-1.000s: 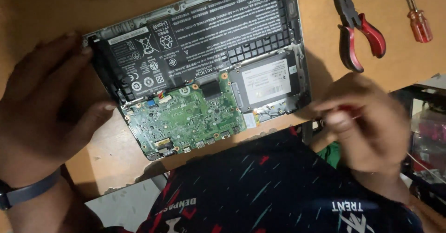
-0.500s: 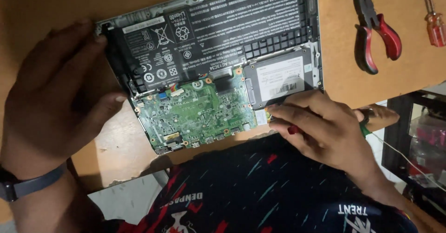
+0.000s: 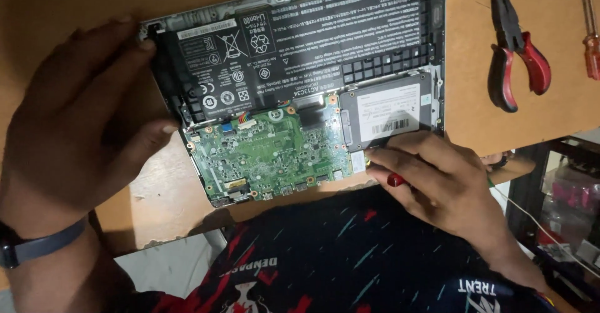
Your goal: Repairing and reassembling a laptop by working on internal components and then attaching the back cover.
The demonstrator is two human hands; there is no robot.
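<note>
An opened laptop [image 3: 300, 82] lies bottom up on the wooden table, showing a black battery [image 3: 294, 44], a green circuit board [image 3: 269, 154] and a black drive with a white label [image 3: 387, 110]. My left hand [image 3: 81, 132] presses on the laptop's left edge, thumb near the board's corner. My right hand [image 3: 437, 182] grips a small red-handled screwdriver [image 3: 395, 179], its tip at the laptop's near edge just below the drive. A dark band sits on my left wrist.
Red-handled pliers [image 3: 515, 69] lie on the wooden table [image 3: 519, 19] right of the laptop, with a red-handled screwdriver [image 3: 590, 32] at the far right edge. My dark patterned shirt fills the foreground. Dark shelving with cluttered items stands at lower right.
My right hand moved left from the table's edge onto the laptop's near edge below the drive, carrying the screwdriver. The view shifted, so the laptop now sits further right. The left hand stays put.
</note>
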